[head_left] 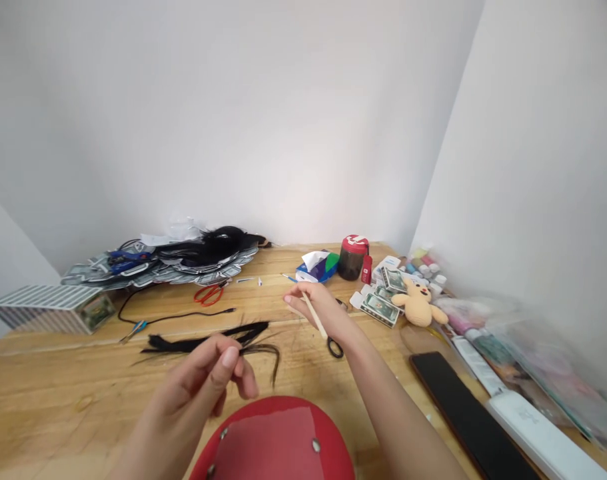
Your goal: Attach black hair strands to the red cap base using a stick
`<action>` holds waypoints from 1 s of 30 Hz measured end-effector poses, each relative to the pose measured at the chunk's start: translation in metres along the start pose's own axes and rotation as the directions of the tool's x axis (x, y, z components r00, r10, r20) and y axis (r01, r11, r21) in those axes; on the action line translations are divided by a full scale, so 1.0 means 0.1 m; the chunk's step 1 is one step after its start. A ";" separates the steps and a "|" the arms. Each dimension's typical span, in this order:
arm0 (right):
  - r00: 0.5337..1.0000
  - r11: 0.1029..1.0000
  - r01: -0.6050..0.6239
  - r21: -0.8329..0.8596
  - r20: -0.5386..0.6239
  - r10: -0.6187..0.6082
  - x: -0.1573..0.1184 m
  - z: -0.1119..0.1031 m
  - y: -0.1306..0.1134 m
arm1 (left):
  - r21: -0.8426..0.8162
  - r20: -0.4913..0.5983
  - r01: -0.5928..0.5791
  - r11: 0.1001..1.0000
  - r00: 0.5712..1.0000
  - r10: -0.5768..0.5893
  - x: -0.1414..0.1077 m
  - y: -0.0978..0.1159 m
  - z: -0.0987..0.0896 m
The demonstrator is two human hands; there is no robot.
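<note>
My left hand (208, 373) is closed in a pinch on a thin strand of black hair (268, 349), whose loose end curves down to the right. Behind it, a flat bundle of black hair (193, 343) lies on the wooden table. My right hand (316, 307) reaches over the table, fingers closed, with a slim pale stick (316, 317) lying along it; its exact kind does not show. Beneath that wrist are black-handled scissors (335, 347), mostly covered. A red rounded thing with metal studs (278, 440) sits low in front of me.
At the back left, more black hair (208, 247) lies on patterned sheets. Red-handled scissors (209, 294), a black cable (183, 314) and a striped box (48, 307) are nearby. Rightward stand a tissue pack (323, 267), a lidded jar (352, 257), a plush toy (418, 305) and a dark phone-like slab (463, 407).
</note>
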State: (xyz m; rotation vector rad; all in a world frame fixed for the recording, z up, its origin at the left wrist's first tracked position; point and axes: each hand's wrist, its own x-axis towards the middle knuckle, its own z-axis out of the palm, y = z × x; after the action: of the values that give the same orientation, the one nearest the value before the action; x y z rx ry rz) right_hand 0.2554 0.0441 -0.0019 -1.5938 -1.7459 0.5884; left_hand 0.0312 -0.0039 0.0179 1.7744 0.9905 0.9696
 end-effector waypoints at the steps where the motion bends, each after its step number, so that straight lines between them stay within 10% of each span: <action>1: 1.000 1.000 0.003 0.023 0.002 -0.003 0.01 -0.01 0.02 | 0.006 0.014 -0.015 1.000 1.000 0.015 -0.01 0.06 0.06; 7: 0.999 0.989 0.023 0.145 -0.038 -0.017 0.03 -0.06 0.08 | 0.158 0.241 -0.143 0.977 0.965 0.102 0.07 0.27 0.46; 17: 0.996 0.980 0.018 0.199 -0.085 -0.001 0.10 -0.07 0.22 | 0.143 0.687 -0.319 0.937 0.713 0.138 0.38 0.12 1.02; 30: 0.991 0.984 -0.022 0.176 -0.128 0.045 0.16 -0.03 0.35 | 0.326 0.696 -0.476 0.817 0.706 0.134 0.44 0.18 1.26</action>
State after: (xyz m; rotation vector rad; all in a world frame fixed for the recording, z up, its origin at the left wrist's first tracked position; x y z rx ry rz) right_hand 0.2809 0.0647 -0.0230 -1.5075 -1.5305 0.6201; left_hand 0.1647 -0.0081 0.0027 2.5304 0.4847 0.2050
